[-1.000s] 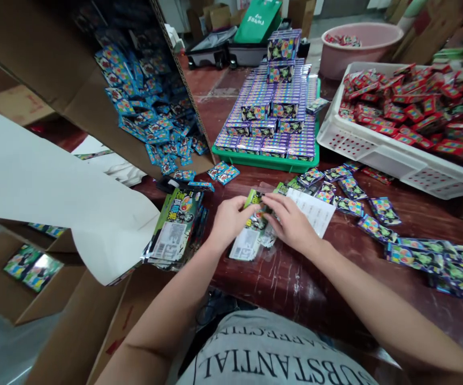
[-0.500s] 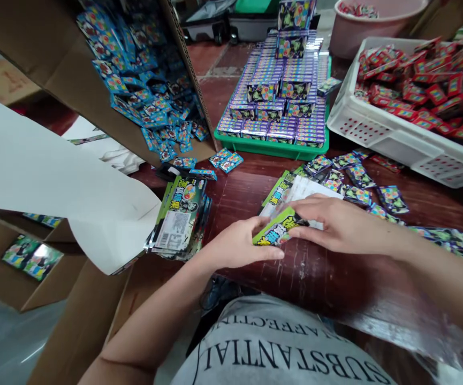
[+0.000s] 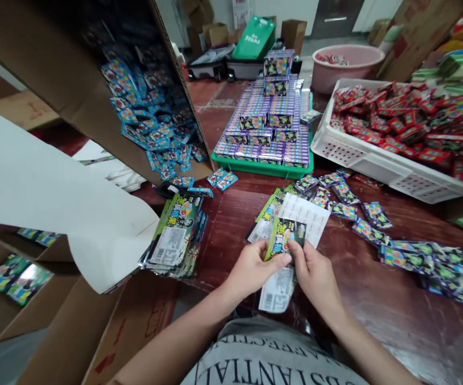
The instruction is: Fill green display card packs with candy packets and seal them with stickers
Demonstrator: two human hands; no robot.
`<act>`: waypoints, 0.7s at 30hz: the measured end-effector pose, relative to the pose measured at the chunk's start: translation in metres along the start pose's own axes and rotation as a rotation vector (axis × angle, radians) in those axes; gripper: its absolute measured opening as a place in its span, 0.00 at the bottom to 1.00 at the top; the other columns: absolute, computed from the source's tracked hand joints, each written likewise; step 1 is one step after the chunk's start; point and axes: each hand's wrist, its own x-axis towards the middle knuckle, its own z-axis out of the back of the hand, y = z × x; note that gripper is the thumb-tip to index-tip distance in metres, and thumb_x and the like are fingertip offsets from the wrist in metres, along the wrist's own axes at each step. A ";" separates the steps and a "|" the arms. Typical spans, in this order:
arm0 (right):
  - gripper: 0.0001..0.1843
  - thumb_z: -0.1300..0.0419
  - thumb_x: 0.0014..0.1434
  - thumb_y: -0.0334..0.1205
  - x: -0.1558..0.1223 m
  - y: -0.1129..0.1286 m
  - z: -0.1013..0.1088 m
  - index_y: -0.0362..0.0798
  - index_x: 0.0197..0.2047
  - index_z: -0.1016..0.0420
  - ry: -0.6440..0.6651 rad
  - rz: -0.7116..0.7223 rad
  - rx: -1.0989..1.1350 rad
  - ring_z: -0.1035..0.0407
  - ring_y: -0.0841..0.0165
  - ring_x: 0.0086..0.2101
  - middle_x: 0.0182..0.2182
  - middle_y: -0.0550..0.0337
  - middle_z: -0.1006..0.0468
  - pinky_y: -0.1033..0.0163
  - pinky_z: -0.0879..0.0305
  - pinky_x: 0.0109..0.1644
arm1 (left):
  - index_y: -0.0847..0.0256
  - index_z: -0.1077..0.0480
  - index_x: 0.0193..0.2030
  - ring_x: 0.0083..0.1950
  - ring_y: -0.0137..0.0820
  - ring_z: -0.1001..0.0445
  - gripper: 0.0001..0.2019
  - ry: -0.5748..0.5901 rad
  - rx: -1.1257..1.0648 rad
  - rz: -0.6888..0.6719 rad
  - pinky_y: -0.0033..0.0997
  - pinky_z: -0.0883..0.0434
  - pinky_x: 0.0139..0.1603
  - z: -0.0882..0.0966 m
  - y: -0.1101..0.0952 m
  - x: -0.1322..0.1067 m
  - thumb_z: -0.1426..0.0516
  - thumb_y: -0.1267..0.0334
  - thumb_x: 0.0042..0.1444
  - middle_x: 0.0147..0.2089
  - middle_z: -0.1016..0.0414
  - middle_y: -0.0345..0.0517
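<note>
A green-and-black printed packaging bag (image 3: 284,234) with a white barcode label on its lower part is held between both hands, close to my body. My left hand (image 3: 253,270) grips its left edge, thumb on the front. On the other edge, my right hand (image 3: 319,275) pinches it with the thumb on the printed face. Just beyond lie similar bags (image 3: 267,211) with a white printed sheet (image 3: 309,214) on top. To the left is a stack of the same bags (image 3: 177,230). Small purple-and-black packets (image 3: 343,192) are scattered to the right.
A green tray (image 3: 255,167) carries rows of purple boxes. Right of it stands a white basket (image 3: 395,171) of red packets, a pink tub (image 3: 347,67) behind. A tilted carton (image 3: 66,80) of blue packets and a large white sheet (image 3: 54,176) take up the left.
The bag has turned from tilted to nearly upright and come nearer my body, showing its label. My right hand has moved down to its right edge. The view has tilted up.
</note>
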 end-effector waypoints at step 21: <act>0.20 0.56 0.73 0.51 -0.032 0.018 -0.026 0.50 0.56 0.31 0.092 0.146 -0.048 0.22 0.56 0.42 0.45 0.50 0.18 0.58 0.30 0.42 | 0.65 0.21 0.43 0.36 0.31 0.22 0.21 -0.241 -0.215 -0.034 0.32 0.25 0.40 0.015 0.012 -0.012 0.28 0.52 0.47 0.42 0.17 0.48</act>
